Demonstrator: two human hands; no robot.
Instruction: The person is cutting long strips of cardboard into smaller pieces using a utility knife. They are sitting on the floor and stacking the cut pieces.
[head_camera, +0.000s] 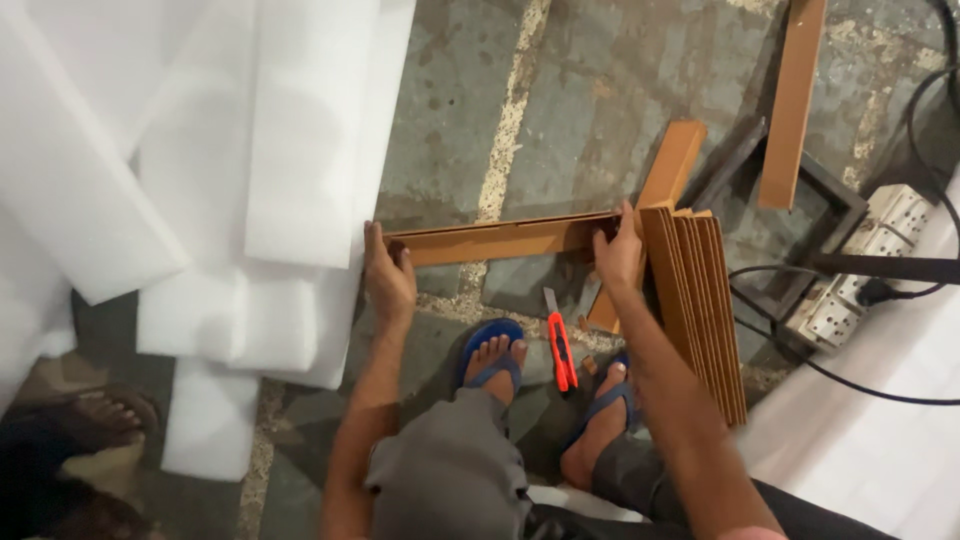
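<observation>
Here left hand (388, 280) and right hand (618, 255) each closed, gripping ends of cardboard strip (500, 240)

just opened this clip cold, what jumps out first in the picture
Both hands hold a long brown cardboard strip level above the stone floor, the left hand at its left end and the right hand at its right end. White foam sheets fill the upper left, and a stack of similar strips stands on edge at the right. An orange utility knife lies between the blue-sandalled feet.
</observation>
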